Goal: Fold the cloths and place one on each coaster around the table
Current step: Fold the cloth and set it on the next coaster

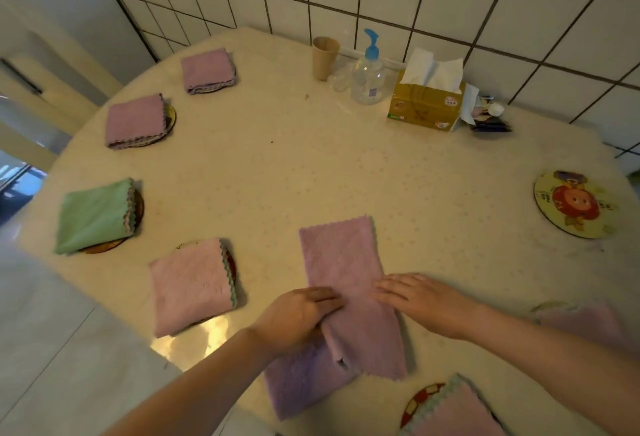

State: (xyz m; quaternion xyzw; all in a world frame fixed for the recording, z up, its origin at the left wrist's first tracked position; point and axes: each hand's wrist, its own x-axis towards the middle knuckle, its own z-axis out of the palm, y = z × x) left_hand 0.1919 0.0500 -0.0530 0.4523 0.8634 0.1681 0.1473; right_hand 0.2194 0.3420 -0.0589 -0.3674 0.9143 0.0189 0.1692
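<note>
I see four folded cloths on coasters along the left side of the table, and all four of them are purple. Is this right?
Not quite. The head view does show four folded cloths on coasters along the left side of the table, but only three are purple or pink: the far one, the next and the nearest. The third from the far end is a green cloth.

Both bare forearms reach in from the near edge. The left hand [298,314] lies knuckles up, fingers curled and pinching purple fabric; the right hand [420,300] rests flat, fingers straight, pointing toward the left one.
</note>
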